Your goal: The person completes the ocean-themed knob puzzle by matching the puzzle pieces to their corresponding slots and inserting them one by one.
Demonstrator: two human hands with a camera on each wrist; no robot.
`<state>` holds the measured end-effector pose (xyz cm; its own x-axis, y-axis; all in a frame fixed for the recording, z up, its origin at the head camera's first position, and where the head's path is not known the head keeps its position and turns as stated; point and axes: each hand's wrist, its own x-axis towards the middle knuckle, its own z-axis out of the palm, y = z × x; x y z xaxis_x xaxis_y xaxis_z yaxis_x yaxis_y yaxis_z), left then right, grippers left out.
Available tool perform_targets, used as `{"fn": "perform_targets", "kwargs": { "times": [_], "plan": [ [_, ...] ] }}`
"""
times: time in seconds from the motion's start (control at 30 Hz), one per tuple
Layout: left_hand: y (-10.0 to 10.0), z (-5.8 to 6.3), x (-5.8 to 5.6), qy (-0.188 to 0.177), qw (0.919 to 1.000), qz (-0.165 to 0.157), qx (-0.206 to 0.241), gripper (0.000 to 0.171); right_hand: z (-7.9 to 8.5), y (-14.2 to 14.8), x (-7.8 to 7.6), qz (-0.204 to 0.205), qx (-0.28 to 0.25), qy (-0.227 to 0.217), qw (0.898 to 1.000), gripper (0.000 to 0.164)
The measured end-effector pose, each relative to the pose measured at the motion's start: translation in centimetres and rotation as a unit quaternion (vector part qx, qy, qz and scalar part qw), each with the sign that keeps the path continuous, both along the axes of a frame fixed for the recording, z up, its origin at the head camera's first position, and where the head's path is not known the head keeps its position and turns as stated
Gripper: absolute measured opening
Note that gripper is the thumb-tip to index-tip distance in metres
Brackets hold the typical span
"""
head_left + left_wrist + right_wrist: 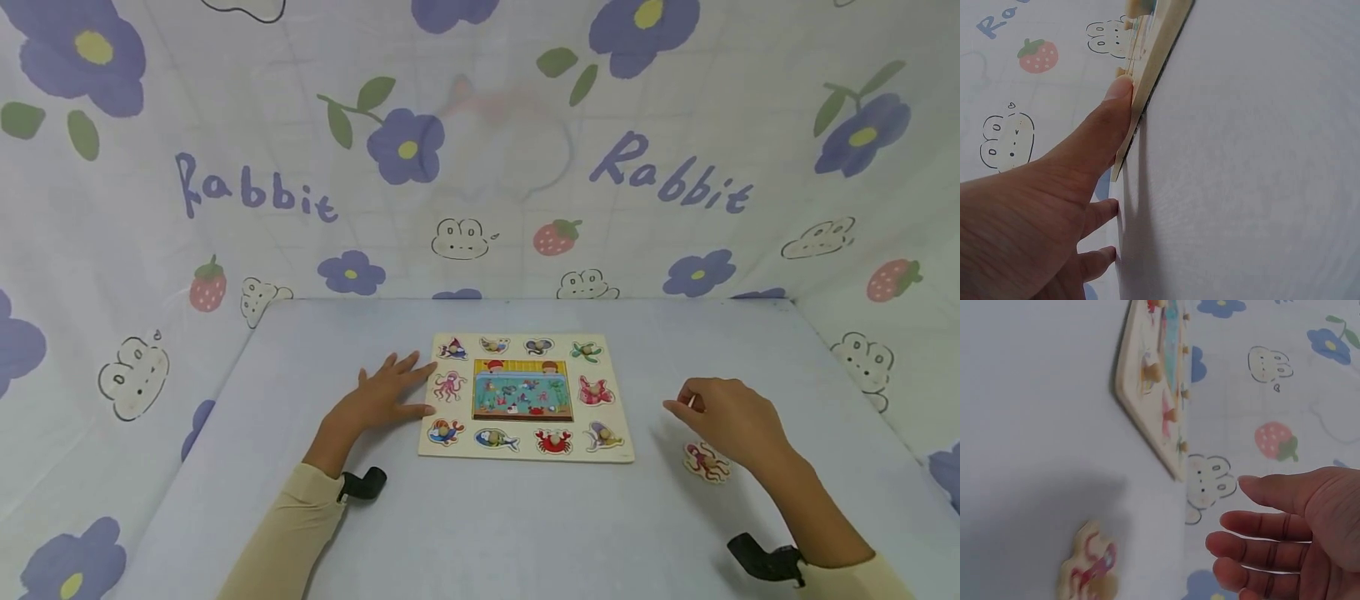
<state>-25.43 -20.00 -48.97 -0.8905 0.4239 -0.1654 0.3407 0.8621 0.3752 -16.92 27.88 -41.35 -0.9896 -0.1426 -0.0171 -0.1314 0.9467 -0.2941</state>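
Observation:
A wooden knob puzzle board [525, 457] with sea-animal pieces around a fish-tank picture lies on the table. My left hand [386, 392] spreads its fingers along the board's left edge. The left wrist view shows its thumb [1100, 122] touching the board's edge [1157, 69]. To the right of the board, a loose octopus puzzle piece [706, 462] lies face up on the table, its knob [1104, 585] showing in the right wrist view. Above the table near that piece is my right hand [738, 421], its fingers loosely bent and holding nothing [1272, 544]. The board's octopus spot [449, 386] shows a pink octopus without a visible knob.
A white cloth covers the table [495, 533]. Behind it hangs a curtain [510, 183] printed with flowers, rabbits and strawberries. A black wrist device [365, 483] is on the left wrist and another black device [765, 558] on the right.

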Motion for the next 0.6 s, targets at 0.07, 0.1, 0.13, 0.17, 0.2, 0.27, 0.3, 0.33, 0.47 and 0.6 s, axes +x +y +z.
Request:
{"fn": "perform_targets", "kwargs": {
  "times": [0.07,0.1,0.13,0.17,0.2,0.27,0.3,0.33,0.47,0.6],
  "plan": [
    [0.0,0.0,0.0,-0.001,1.0000,0.000,0.001,0.082,-0.4,0.8,0.4,-0.001,-0.001,-0.012,1.000,0.023],
    [0.0,0.0,0.0,0.000,1.0000,0.000,0.001,0.082,-0.6,1.1,0.7,0.000,-0.001,-0.017,1.000,0.023],
    [0.0,0.0,0.0,0.000,1.0000,0.000,0.001,0.082,-0.8,1.5,0.9,0.001,-0.002,-0.022,1.000,0.023],
    [0.0,0.0,0.0,0.001,1.0000,0.001,0.001,0.082,-1.0,1.8,1.1,0.000,-0.004,-0.027,1.000,0.022],
    [0.0,0.0,0.0,0.001,1.0000,0.002,0.001,0.082,-1.2,2.1,1.4,0.001,-0.005,-0.030,1.000,0.022],
    [0.0,0.0,0.0,0.003,1.0000,0.002,0.001,0.082,-1.6,2.6,1.8,0.003,-0.010,-0.037,0.999,0.021],
    [0.0,0.1,0.0,0.002,1.0000,0.002,0.001,0.082,-1.8,2.9,2.1,0.004,-0.013,-0.039,0.999,0.021],
    [0.0,0.1,0.0,0.002,1.0000,0.002,0.001,0.082,-1.9,3.1,2.3,0.004,-0.017,-0.043,0.999,0.020],
    [0.1,0.2,0.2,-0.004,1.0000,0.000,0.008,0.081,-2.7,3.9,3.2,0.005,-0.028,-0.066,0.997,0.016],
    [0.0,0.3,0.2,-0.002,0.9999,-0.001,0.013,0.081,-3.4,4.4,3.6,0.004,-0.032,-0.082,0.996,0.013]
  ]
}}
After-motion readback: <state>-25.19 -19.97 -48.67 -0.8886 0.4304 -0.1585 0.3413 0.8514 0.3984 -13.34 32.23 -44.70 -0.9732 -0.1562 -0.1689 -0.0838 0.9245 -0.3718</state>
